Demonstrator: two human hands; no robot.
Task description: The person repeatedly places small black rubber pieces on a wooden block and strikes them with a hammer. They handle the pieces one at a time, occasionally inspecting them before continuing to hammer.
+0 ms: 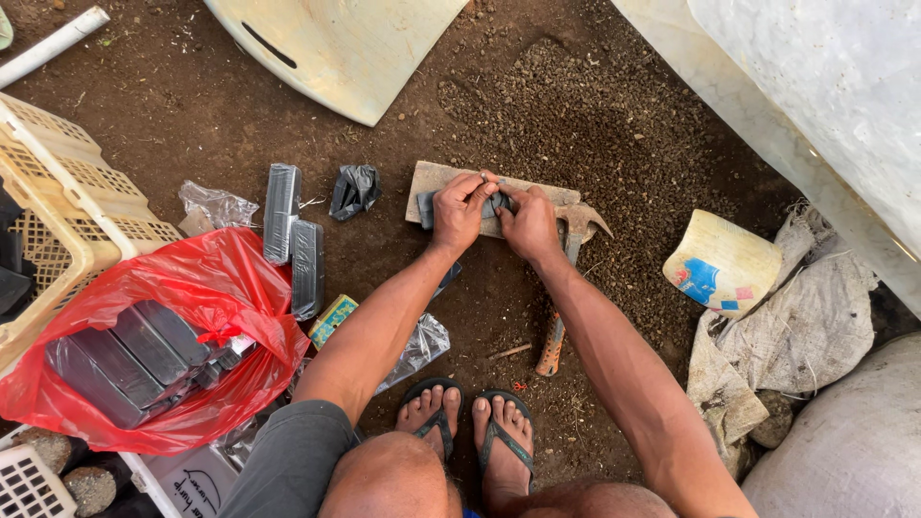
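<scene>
Left hand: the left hand [459, 209] pinches a small dark grey rubbery piece [491, 204] with closed fingers.
Right hand: the right hand [531, 223] grips the same piece.
Piece: lies on a flat weathered wooden board [429, 179] on dirt.
Nearby: wooden-handled claw hammer [566, 278] just beside the board; red plastic bag [206, 288] well apart.

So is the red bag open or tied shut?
Open. The red plastic bag gapes at its mouth, and the dark wrapped blocks inside it show plainly.

dark piece [494, 204] mostly under fingers | hammer [566, 278] head perhaps partly hidden
</scene>
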